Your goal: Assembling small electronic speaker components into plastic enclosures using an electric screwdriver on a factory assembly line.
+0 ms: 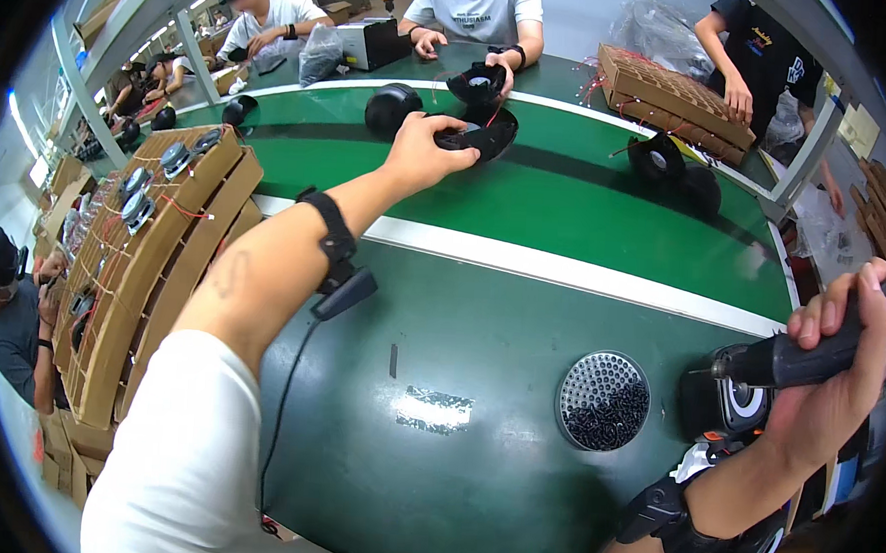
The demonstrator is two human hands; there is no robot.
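Observation:
My left arm stretches over the green conveyor belt (556,217). At its end my left hand (424,153) is closed on the rim of a black round speaker housing (499,134), thumb on the near side. Just beyond it, a co-worker's hand holds another black housing (476,82) with wires. My right hand (839,362) is wrapped round a black electric screwdriver (794,363), held sideways at the right. Beneath the tool's tip stands a black device with a light ring (745,402). A round dish of black screws (604,400) sits left of that device.
Other black housings (392,109) and an open housing with a speaker (658,160) lie on the belt. Divided cardboard trays (155,221) of speakers are stacked left; another tray (673,96) lies at the far right. A cable (291,409) hangs from my left wrist strap. Metal posts (808,160) frame the bench.

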